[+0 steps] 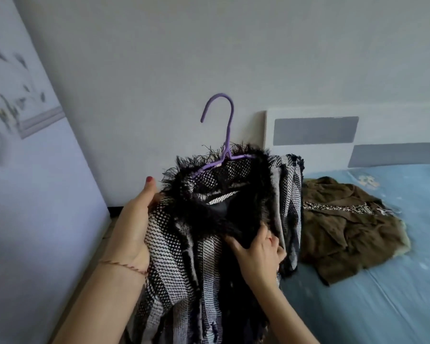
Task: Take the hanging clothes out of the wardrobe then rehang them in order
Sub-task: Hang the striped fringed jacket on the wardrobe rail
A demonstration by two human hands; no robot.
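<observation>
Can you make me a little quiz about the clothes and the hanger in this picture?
1. What colour is the hanger?
2. True or false: the brown coat hangs on a hanger.
3. Which hand grips the woven jacket by its dark fringed edge: A left hand, B right hand?

Key: 1 purple; 2 false, it lies on the bed; 3 B.

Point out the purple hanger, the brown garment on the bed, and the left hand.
purple hanger (pixel 228 125): head view, on its neck below the hook.
brown garment (pixel 338 234): head view, on its crumpled middle.
left hand (pixel 134 224): head view, on the palm side gripping the knit.
</observation>
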